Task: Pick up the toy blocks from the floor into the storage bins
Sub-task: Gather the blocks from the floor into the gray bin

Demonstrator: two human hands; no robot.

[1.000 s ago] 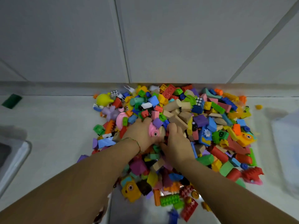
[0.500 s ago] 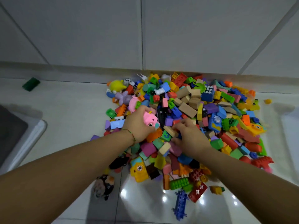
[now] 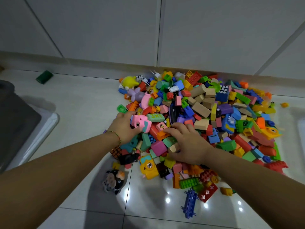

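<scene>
A: Nearest: plush (image 3: 113, 180) and a blue piece (image 3: 189, 202) lie loose on the floor (image 3: 74, 104), just off the pile (image 3: 214, 113).
B: Hands?
A: Left hand (image 3: 123, 128) is curled round the pink camera (image 3: 141, 123) at the pile's left edge. Right hand (image 3: 188, 144) lies on the blocks, fingers bent, thumb by a beige block (image 3: 173, 148). Can't tell if it's a real grip.
B: I'd scoop two-handed, not singles.
A: Agreed. Bin (image 3: 47, 123) is to the left, open floor between. At the far side the pile butts the wall (image 3: 181, 38), so rake inward.
</scene>
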